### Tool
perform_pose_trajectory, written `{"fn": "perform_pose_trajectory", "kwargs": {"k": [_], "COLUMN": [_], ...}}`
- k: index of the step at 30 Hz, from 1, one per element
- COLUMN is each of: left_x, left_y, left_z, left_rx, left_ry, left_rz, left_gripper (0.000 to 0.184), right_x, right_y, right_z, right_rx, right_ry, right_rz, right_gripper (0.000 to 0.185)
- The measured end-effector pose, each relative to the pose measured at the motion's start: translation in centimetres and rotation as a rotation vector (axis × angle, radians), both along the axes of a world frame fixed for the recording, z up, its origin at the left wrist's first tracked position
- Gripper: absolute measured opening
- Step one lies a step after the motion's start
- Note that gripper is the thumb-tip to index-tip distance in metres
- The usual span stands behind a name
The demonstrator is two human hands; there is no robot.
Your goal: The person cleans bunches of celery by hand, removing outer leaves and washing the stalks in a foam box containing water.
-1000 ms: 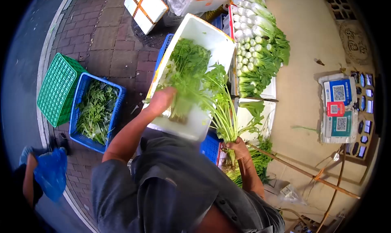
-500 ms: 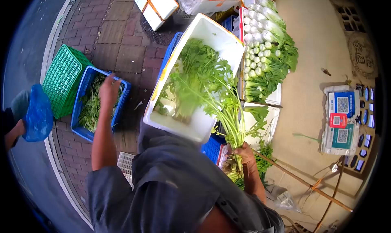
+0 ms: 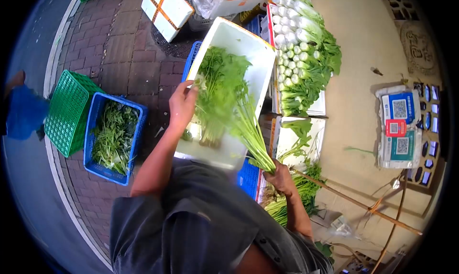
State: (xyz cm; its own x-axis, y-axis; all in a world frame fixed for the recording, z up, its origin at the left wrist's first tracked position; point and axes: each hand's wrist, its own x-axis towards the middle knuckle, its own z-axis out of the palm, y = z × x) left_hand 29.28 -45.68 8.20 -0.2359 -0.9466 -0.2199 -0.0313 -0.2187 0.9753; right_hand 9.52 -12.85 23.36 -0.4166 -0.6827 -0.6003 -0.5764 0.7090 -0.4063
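My right hand [image 3: 279,177] is wrapped round the lower stalks of a bunch of celery [image 3: 256,142]. Its leafy tops lean over a white foam box [image 3: 262,49], among more leafy greens [image 3: 220,73] inside, partly blurred. At the box's left rim is my left hand [image 3: 182,104], fingers apart, close to the leaves and holding nothing I can see. Whether it touches the leaves or the rim, I cannot tell.
To the left stand a blue crate [image 3: 91,130] with loose greens and a green crate [image 3: 69,111]. White-stemmed leafy vegetables [image 3: 306,58] are stacked at right. A wooden stick [image 3: 354,200] crosses the lower right. Another person holds a blue bag [image 3: 26,112].
My left hand has moved right, from above the blue crate to the foam box. My right hand has tilted the celery to the left, its tops now lower over the box.
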Motion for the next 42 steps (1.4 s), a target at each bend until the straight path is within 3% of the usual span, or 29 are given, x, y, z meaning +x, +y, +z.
{"fn": "perform_pose_trajectory", "kwargs": {"k": [2, 9, 11, 14, 20, 23, 26, 29, 32, 38, 40, 42], "left_x": [1.2, 1.6, 0.7, -1.7, -4.2, -3.5, -3.0, -2.9, -3.3, -4.3, -4.5, -4.0], "left_y": [0.4, 2.3, 3.0, 2.9, 2.8, 3.7, 4.1, 4.7, 3.9, 3.8, 3.9, 4.1], "left_z": [-0.4, 0.2, -0.7, 0.4, -1.0, -2.0, -3.8, -4.0, -0.9, -2.1, -3.1, -3.6], "left_rx": [-0.039, 0.010, -0.018, -0.490, -0.821, -0.773, -0.444, -0.616, -0.423, -0.852, -0.887, -0.881], "left_ry": [0.034, 0.066, 0.018, -0.023, -0.259, -0.389, -0.469, -0.283, -0.305, -0.382, -0.295, -0.212], "left_rz": [0.021, -0.041, -0.112, -0.315, -0.743, -0.752, -0.824, -0.705, -0.892, -0.903, -0.943, -0.987], "left_gripper": [0.025, 0.018, 0.010, 0.011, 0.008, 0.014, 0.029, 0.044, 0.037, 0.020, 0.020, 0.022], "right_x": [-0.1, -3.7, -4.1, -4.4, -4.6, -4.7, -4.9, -4.6, -4.4, -4.4, -4.6, -4.3], "right_y": [0.1, 1.6, 1.4, 0.9, 0.6, 0.7, 0.9, 0.3, 0.3, 0.6, 1.1, 1.0], "right_z": [-0.9, -3.1, -2.8, -2.5, -2.5, -2.9, -3.3, -2.9, -3.0, -2.8, -3.2, -2.8], "right_rx": [-0.001, -0.199, -0.152, -0.135, -0.199, -0.188, -0.246, -0.213, -0.178, -0.175, -0.133, -0.098], "right_ry": [0.285, 0.546, 0.535, 0.558, 0.618, 0.628, 0.607, 0.624, 0.605, 0.589, 0.599, 0.539], "right_rz": [0.171, 0.385, 0.369, 0.392, 0.451, 0.432, 0.448, 0.472, 0.461, 0.458, 0.452, 0.404], "right_gripper": [0.056, 0.050, 0.046, 0.045, 0.055, 0.055, 0.053, 0.055, 0.057, 0.060, 0.060, 0.049]}}
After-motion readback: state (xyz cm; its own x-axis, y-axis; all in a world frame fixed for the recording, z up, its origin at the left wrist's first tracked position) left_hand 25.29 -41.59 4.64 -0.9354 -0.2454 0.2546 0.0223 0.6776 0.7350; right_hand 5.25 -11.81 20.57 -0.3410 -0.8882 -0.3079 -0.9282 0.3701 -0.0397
